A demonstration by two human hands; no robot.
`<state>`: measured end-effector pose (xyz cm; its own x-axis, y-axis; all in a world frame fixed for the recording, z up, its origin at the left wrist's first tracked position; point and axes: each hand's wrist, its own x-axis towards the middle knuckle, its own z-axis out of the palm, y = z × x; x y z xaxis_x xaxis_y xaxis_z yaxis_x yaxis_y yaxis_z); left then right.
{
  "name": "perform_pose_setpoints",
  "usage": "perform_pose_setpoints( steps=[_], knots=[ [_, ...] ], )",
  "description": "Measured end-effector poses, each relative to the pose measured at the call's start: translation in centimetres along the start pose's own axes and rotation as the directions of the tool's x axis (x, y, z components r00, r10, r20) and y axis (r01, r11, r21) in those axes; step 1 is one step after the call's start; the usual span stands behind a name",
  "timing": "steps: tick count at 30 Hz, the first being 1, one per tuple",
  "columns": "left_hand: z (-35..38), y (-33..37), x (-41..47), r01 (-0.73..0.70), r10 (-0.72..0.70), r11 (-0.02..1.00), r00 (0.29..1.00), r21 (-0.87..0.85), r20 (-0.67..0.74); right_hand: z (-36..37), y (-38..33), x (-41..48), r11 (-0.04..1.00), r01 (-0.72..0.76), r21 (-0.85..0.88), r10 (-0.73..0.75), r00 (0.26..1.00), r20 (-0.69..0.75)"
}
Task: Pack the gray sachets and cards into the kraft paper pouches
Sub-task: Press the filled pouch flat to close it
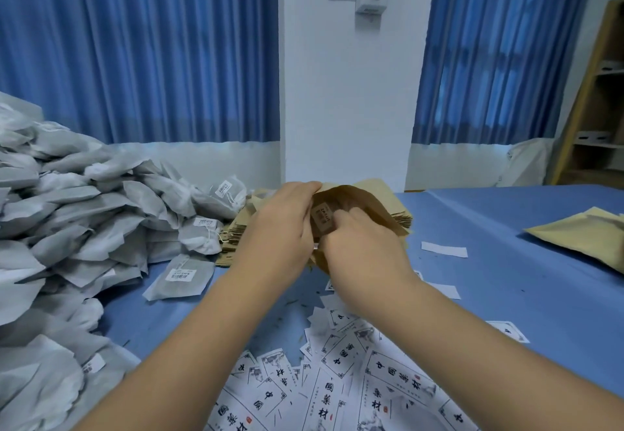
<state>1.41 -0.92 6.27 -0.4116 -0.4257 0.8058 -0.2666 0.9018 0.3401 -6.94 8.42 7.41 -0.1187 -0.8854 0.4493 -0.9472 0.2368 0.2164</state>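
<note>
Step in hand (judged): opening one kraft pouch to receive its contents.

1. Position. The kraft pouch (354,201) is held clear of the blue table (506,262), at centre, just in front of the stack of flat pouches (236,235).
2. Grip. The left hand (280,224) has its fingers curled over the pouch's left upper edge and clamps it. The right hand (361,245) is curled against the near face of the pouch and appears to pinch it. Whether it also holds a sachet or card cannot be told, as the fingers are hidden.
3. Opening. Draw the two faces apart at the mouth only. Kraft paper will likely crease or tear if pulled at a corner.
4. Loading. The gray sachets (84,214) lie heaped at the left, with one lying by itself (180,277) near the heap's edge. The cards (337,380) are scattered on the near side, under the forearms. Keep the left hand on the mouth while the right fetches (the card should slide in flat beside the sachet).
5. Placement. A filled pouch (580,238) lies at the right edge, and finished work probably belongs there.
</note>
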Motion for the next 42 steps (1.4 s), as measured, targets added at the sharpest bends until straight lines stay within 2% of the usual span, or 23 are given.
perform_pose_setpoints(
  steps=[4,7,11,15,17,18,20,22,23,25,27,30,35,42],
  knots=[
    [0.0,0.2,-0.1,-0.012,0.012,1.0,1.0,-0.002,-0.011,0.0,-0.2,1.5,0.999,-0.05,0.003,0.048,0.981,0.189],
    [0.2,0.1,-0.2,-0.023,0.023,1.0,1.0,0.002,0.007,0.3,-0.1,2.5,1.0,0.006,0.017,-0.011,0.95,0.313],
    [0.3,0.1,-0.2,-0.038,0.038,0.999,0.999,-0.006,0.008,0.3,0.2,3.4,0.996,0.052,0.075,-0.076,0.928,0.365],
    [0.0,-0.4,0.0,-0.023,0.022,1.0,1.0,-0.015,-0.016,0.1,0.8,2.5,0.993,0.091,0.071,-0.105,0.967,0.231],
    [-0.2,-0.6,0.1,-0.007,0.006,1.0,1.0,-0.02,-0.022,0.0,1.2,1.1,0.99,0.11,0.092,-0.119,0.989,0.093],
    [-0.2,-0.6,0.1,-0.002,0.001,1.0,1.0,-0.02,-0.027,0.0,1.5,0.2,0.984,0.126,0.126,-0.124,0.992,-0.023],
    [-0.3,-0.6,0.0,-0.002,0.001,1.0,1.0,-0.009,-0.031,-0.1,2.6,-1.8,0.96,0.152,0.235,-0.077,0.95,-0.303],
    [-0.4,-0.4,-0.1,-0.005,0.005,1.0,1.0,0.011,-0.011,0.2,4.4,-3.9,0.931,0.152,0.332,0.054,0.842,-0.537],
    [-0.5,-0.4,-0.2,-0.005,0.005,1.0,1.0,0.022,0.006,0.6,5.2,-4.8,0.924,0.127,0.36,0.108,0.817,-0.566],
    [-0.7,-0.3,-0.2,-0.003,0.002,0.999,0.999,0.034,0.041,1.9,6.4,-5.8,0.925,0.074,0.373,0.135,0.853,-0.504],
    [-0.8,-0.2,-0.1,-0.005,0.002,0.999,0.997,0.037,0.079,3.4,7.0,-5.9,0.944,0.058,0.324,0.091,0.9,-0.426],
    [-0.9,-0.1,-0.3,-0.028,0.022,0.999,0.991,0.045,0.134,5.0,7.1,-5.2,0.966,0.066,0.252,0.046,0.909,-0.414],
    [-1.9,0.7,0.0,-0.127,0.105,0.987,0.974,0.099,0.202,6.0,6.6,-4.7,0.955,0.129,0.267,0.014,0.878,-0.478],
    [-5.0,2.6,-1.6,-0.244,0.223,0.927,0.969,0.287,0.105,4.9,5.5,-5.6,0.933,0.204,0.296,0.039,0.761,-0.648]
  ],
)
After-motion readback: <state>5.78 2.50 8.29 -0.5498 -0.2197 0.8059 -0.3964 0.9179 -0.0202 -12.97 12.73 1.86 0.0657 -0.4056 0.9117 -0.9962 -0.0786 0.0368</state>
